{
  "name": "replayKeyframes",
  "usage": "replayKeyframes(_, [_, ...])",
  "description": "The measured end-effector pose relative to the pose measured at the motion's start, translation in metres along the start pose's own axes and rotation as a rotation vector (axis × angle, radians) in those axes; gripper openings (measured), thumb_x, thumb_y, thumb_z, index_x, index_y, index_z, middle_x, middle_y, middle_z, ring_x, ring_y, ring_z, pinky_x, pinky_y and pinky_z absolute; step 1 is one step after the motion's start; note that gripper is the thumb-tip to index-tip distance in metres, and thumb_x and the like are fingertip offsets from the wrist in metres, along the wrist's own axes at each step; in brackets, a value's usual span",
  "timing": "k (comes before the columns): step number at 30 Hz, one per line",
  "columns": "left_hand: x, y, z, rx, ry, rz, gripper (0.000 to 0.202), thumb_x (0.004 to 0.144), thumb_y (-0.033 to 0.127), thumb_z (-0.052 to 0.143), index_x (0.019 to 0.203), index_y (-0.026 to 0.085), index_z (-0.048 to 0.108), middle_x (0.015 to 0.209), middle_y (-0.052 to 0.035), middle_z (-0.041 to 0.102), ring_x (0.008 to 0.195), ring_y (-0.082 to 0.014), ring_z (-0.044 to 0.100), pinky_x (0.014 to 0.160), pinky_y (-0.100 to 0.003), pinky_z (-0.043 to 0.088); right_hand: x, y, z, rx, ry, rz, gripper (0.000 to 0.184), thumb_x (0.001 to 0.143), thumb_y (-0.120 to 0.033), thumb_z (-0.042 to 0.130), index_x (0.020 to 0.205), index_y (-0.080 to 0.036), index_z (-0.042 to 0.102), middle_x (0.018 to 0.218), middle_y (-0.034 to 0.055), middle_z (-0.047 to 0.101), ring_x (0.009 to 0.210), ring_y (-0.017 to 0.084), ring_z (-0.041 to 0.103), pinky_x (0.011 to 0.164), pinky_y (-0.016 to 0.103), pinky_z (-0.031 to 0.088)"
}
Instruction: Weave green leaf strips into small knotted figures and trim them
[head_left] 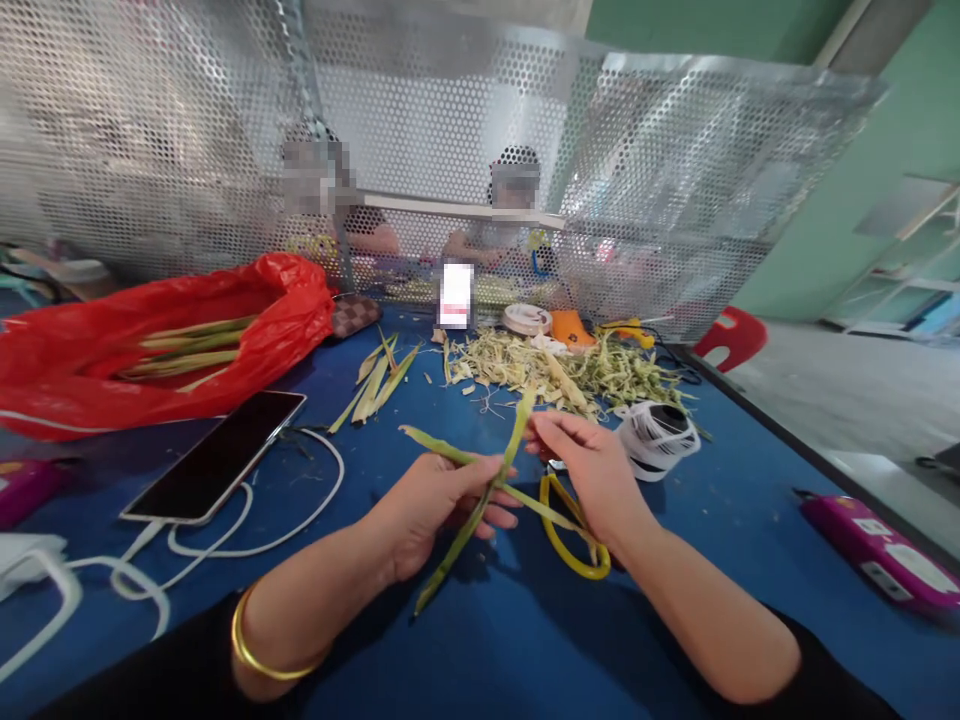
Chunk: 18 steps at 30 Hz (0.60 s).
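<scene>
Over a blue table [675, 560], my left hand [435, 505] is closed around long green leaf strips [480, 500] where they cross. My right hand [592, 475] pinches the upper end of one strip near its tip. Yellow-handled scissors [574, 555] lie on the table just below my right hand. A spool of white string [658, 435] stands to the right of that hand. A gold bangle [259, 655] circles my left wrist.
A red plastic bag [90, 340] holding more green leaves lies at the left. A phone [217, 455] with a white cable [247, 520] rests beside it. Leaf scraps [562, 370] pile at the back. A pink object [885, 555] sits at the right. Two people sit behind a perforated metal screen [450, 130].
</scene>
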<state>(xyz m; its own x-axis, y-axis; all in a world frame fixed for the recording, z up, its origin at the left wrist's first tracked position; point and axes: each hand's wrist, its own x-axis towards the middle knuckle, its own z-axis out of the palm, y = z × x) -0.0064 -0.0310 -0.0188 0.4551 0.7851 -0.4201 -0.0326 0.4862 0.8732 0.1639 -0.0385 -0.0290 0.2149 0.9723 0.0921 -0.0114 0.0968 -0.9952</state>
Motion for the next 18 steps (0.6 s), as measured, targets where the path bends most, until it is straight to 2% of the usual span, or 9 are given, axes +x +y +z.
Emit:
replayKeyframes(2, [0.0, 0.002, -0.003, -0.034, -0.025, -0.003, 0.04, 0.079, 0.047, 0.06, 0.091, 0.01, 0.07, 0.086, -0.016, 0.073, 0.066, -0.0176, 0.069, 0.053, -0.02, 0.051, 0.001, -0.001, -0.004, 0.002, -0.002, 0.018, 0.027, 0.074, -0.042, 0.067, 0.083, -0.017, 0.072, 0.079, 0.0042, 0.07, 0.072, 0.017, 0.06, 0.069, 0.029, 0.045])
replayKeyframes(4, [0.0, 0.003, -0.005, -0.066, -0.03, 0.009, 0.037, 0.079, 0.043, 0.061, 0.095, 0.01, 0.069, 0.09, -0.0158, 0.073, 0.068, -0.0179, 0.07, 0.053, -0.021, 0.051, 0.001, -0.004, -0.006, -0.065, -0.032, 0.01, 0.028, 0.076, -0.045, 0.065, 0.08, -0.017, 0.072, 0.077, 0.0042, 0.069, 0.072, 0.017, 0.06, 0.068, 0.029, 0.045])
replayKeyframes(8, [0.0, 0.005, -0.006, -0.04, 0.037, 0.075, 0.028, 0.074, 0.023, 0.067, 0.1, 0.011, 0.066, 0.086, -0.0118, 0.073, 0.062, -0.0145, 0.068, 0.048, -0.018, 0.048, -0.003, -0.01, -0.006, -0.373, -0.276, -0.004, 0.025, 0.077, -0.042, 0.064, 0.073, -0.019, 0.07, 0.061, -0.0003, 0.064, 0.06, 0.016, 0.058, 0.056, 0.026, 0.043])
replayKeyframes(11, [0.001, 0.009, -0.009, -0.007, 0.053, 0.088, 0.032, 0.073, 0.025, 0.07, 0.1, 0.01, 0.064, 0.078, -0.0098, 0.072, 0.058, -0.0142, 0.066, 0.043, -0.017, 0.045, -0.008, -0.012, -0.002, -0.461, -0.382, 0.084, 0.02, 0.078, -0.037, 0.062, 0.069, -0.02, 0.068, 0.054, -0.0023, 0.059, 0.049, 0.013, 0.055, 0.049, 0.024, 0.041])
replayKeyframes(13, [0.002, 0.013, -0.013, -0.027, 0.011, 0.066, 0.034, 0.074, 0.033, 0.069, 0.098, 0.01, 0.063, 0.078, -0.0105, 0.072, 0.058, -0.0145, 0.066, 0.044, -0.018, 0.046, -0.01, -0.013, 0.0, -0.401, -0.371, 0.131, 0.02, 0.077, -0.034, 0.062, 0.065, -0.019, 0.065, 0.053, -0.0021, 0.059, 0.048, 0.012, 0.054, 0.05, 0.024, 0.042])
replayKeyframes(16, [0.002, 0.021, -0.02, -0.162, -0.094, 0.009, 0.041, 0.081, 0.047, 0.058, 0.097, 0.009, 0.063, 0.087, -0.0151, 0.073, 0.063, -0.0172, 0.069, 0.05, -0.022, 0.051, -0.01, -0.015, 0.001, -0.21, -0.277, 0.146, 0.021, 0.075, -0.035, 0.065, 0.064, -0.018, 0.062, 0.052, -0.0027, 0.057, 0.048, 0.01, 0.051, 0.051, 0.022, 0.041])
replayKeyframes(18, [0.003, 0.022, -0.023, -0.285, -0.124, -0.012, 0.042, 0.085, 0.046, 0.052, 0.103, 0.009, 0.061, 0.092, -0.0162, 0.072, 0.069, -0.0194, 0.07, 0.056, -0.024, 0.054, -0.009, -0.014, 0.0, -0.076, -0.182, 0.114, 0.023, 0.076, -0.037, 0.065, 0.064, -0.017, 0.06, 0.05, -0.0034, 0.055, 0.047, 0.009, 0.048, 0.051, 0.021, 0.039])
